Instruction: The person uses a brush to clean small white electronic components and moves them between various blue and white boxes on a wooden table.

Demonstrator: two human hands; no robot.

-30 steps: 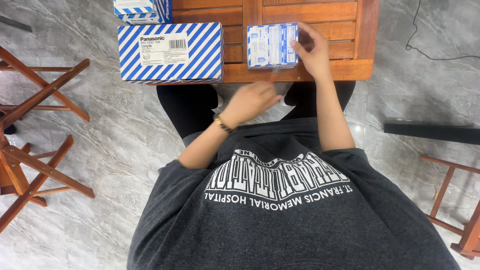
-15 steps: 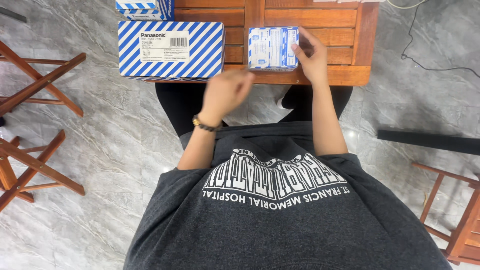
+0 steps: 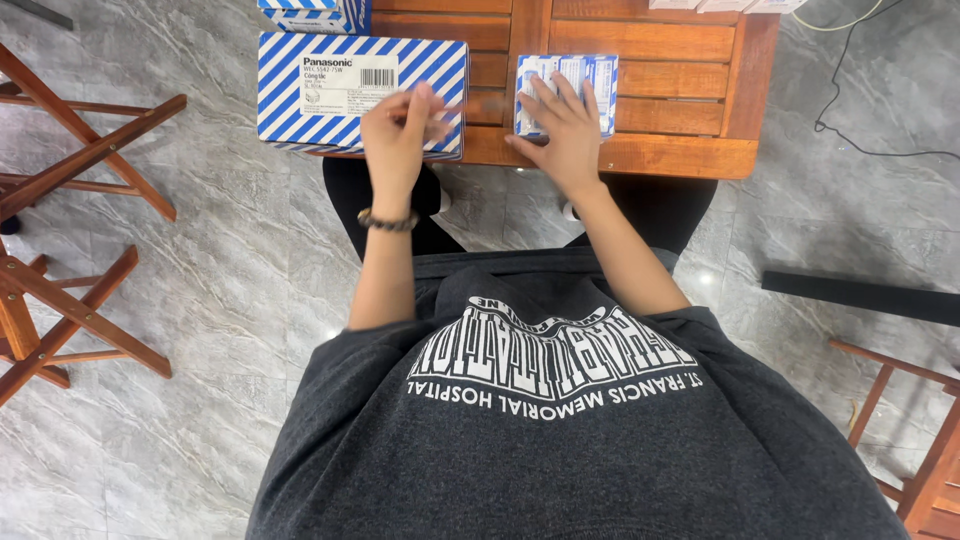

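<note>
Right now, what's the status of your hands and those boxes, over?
Left hand raised over the big blue-striped box, holding nothing visible. Right hand flat on the small blue-and-white pack. Nothing between them.

A small flat pack of white items with blue trim (image 3: 566, 92) lies on the slatted wooden tabletop (image 3: 680, 105), near its front edge and right of its middle; its top face shows a row of narrow white pieces side by side, bordered in blue; the right hand (image 3: 562, 130) rests flat on it, fingers spread over its lower half, covering much of the face. To its left, apart from it, a large rectangular cardboard box with blue and white diagonal stripes (image 3: 345, 92) lies flat at the tabletop's front left corner, closed, a white label on its top; the left hand (image 3: 400, 128) hovers over its right part, fingers blurred.
</note>
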